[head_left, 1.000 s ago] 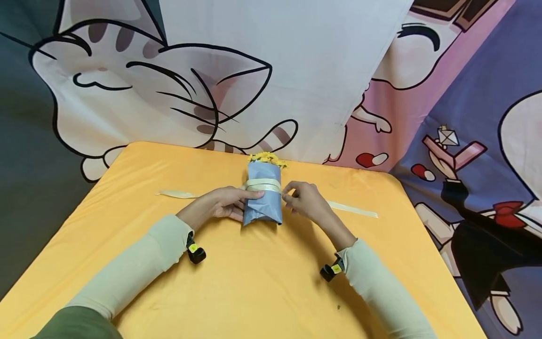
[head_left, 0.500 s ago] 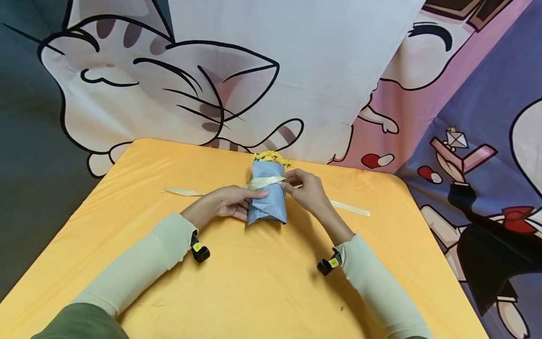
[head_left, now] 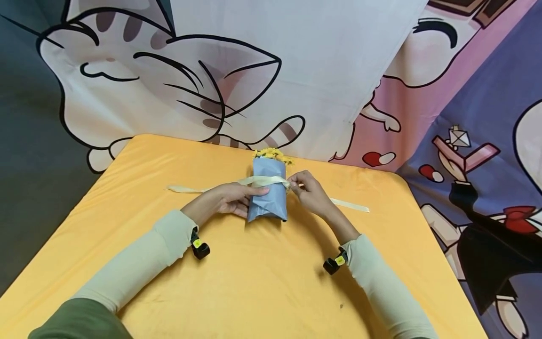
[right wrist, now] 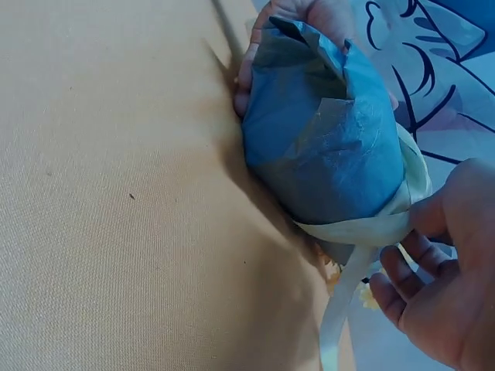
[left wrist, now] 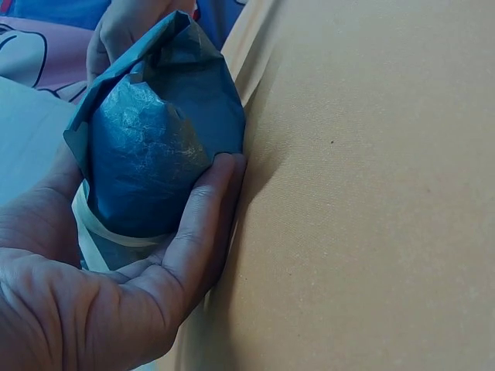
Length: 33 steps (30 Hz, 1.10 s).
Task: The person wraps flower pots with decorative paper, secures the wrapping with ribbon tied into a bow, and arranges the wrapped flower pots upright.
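Observation:
A bunch of yellow flowers [head_left: 273, 153] pokes out of the far end of a blue paper wrap [head_left: 267, 205]. My left hand [head_left: 230, 197] grips the wrap from the left, thumb on top and fingers underneath. A cream ribbon [head_left: 263, 181] runs round the middle of the bouquet. At the right side of the wrap, my right hand [head_left: 308, 190] pinches the ribbon between thumb and forefinger. In the right wrist view, one ribbon length [right wrist: 346, 301] hangs down past the curled fingers. The folded, creased bottom of the wrap [left wrist: 147, 147] faces the left wrist camera.
One ribbon tail [head_left: 182, 189] lies on the yellow tablecloth [head_left: 237, 282] to the left, another ribbon tail [head_left: 350, 205] to the right. Behind the table hangs a cartoon-printed cloth [head_left: 322, 70]. A small dark speck [head_left: 341, 306] lies near the front right.
My right hand has pulled at the ribbon, whose band across the wrap has shifted and now slants from the left to my right fingertips. The left hand keeps its hold on the bouquet.

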Motion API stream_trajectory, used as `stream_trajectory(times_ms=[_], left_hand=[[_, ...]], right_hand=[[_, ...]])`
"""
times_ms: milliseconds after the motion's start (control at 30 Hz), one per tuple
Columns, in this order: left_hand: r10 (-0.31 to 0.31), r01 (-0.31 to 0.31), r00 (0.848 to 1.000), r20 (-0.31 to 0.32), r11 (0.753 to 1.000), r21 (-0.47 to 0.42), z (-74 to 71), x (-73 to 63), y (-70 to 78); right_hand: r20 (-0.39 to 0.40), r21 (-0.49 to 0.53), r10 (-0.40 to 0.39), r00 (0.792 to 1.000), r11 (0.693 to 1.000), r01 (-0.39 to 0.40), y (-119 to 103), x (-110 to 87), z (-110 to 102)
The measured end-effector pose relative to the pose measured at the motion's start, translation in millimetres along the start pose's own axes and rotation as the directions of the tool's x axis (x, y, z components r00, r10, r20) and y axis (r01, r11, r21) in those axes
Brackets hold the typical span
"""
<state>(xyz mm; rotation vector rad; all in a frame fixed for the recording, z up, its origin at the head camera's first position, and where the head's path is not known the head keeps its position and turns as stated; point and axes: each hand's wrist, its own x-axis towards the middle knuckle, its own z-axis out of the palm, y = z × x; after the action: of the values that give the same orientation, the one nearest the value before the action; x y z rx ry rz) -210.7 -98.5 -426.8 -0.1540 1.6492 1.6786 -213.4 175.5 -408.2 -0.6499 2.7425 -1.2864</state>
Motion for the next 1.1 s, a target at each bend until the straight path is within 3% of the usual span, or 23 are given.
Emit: stream_trajectory(times_ms=[167, 333, 467, 800, 1100], left_hand=[[-0.004, 0.004, 1.0, 0.0, 1.0, -0.008, -0.1, 1.0, 0.1], [-0.004, 0.004, 1.0, 0.008, 1.0, -0.012, -1.5, 1.2, -0.8], [-0.008, 0.008, 1.0, 0.011, 1.0, -0.01, -0.8, 0.7, -0.4], [-0.004, 0.004, 1.0, -0.005, 1.0, -0.004, 0.0, 1.0, 0.4], [-0.014, 0.014, 1.0, -0.006, 1.0, -0.005, 1.6, -3.0, 1.5]], right_hand=[[0.034, 0.037, -0.027, 0.999, 0.999, 0.025, 4.1, 3.2, -0.9], [0.033, -0.087, -0.165, 0.986, 0.982, 0.168, 9.0, 9.0, 0.4], [0.007, -0.136, -0.236, 0.972, 0.962, 0.235, 12.4, 10.3, 1.7], [-0.044, -0.074, -0.202, 0.978, 0.977, 0.199, 14.8, 4.7, -2.3], [-0.011, -0.02, -0.192, 0.981, 0.981, 0.192, 17.8, 0.3, -3.8]])
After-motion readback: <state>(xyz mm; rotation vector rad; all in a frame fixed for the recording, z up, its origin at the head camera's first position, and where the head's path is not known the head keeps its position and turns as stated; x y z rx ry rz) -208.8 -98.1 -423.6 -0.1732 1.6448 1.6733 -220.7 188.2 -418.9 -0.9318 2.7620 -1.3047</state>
